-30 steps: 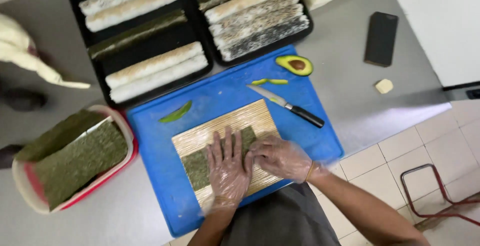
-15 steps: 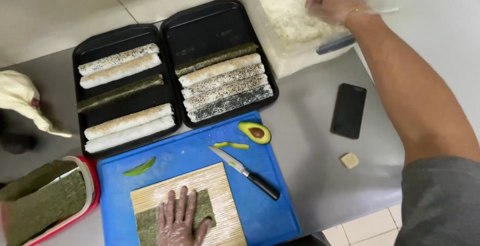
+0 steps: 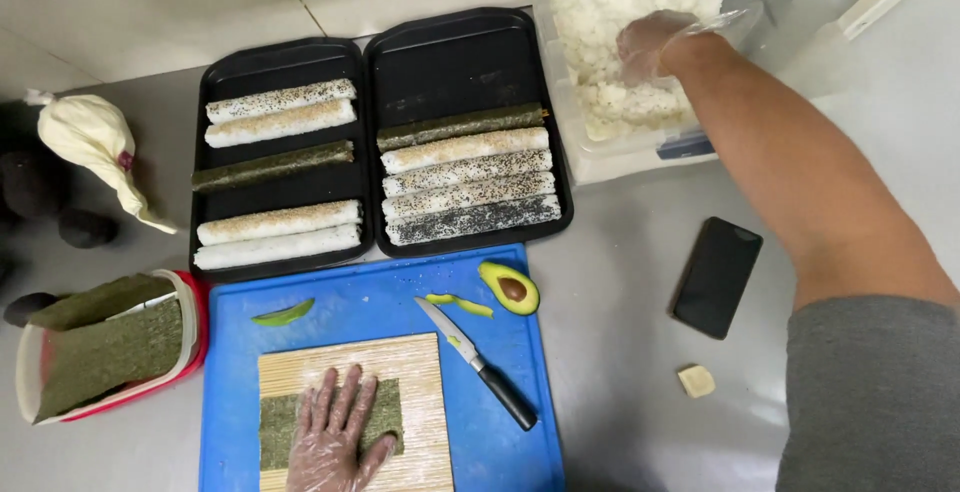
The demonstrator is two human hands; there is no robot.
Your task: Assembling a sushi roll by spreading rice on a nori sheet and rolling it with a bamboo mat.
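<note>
Head view, looking down on a grey steel counter (image 3: 620,282). At upper right the right hand (image 3: 650,44), gloved in clear plastic, is sunk into the white rice (image 3: 620,22) of a clear tub (image 3: 640,157), fingers curled down into the grains; how far they close I cannot tell. At bottom centre the left hand (image 3: 335,434), also gloved, lies flat with fingers spread wide on a dark nori sheet (image 3: 280,420), pressing it to the bamboo mat (image 3: 350,357) on the blue cutting board (image 3: 370,302).

Two black trays (image 3: 455,52) sit side by side at upper centre: the left one holds five rolls, the right one five, all with long axes running left to right, slightly tilted up to the right. A red-and-white box of nori (image 3: 110,347) stands at lower left. One knife (image 3: 475,372) points its tip to upper left, its handle to lower right. One avocado half (image 3: 510,287), one black phone (image 3: 715,277).
</note>
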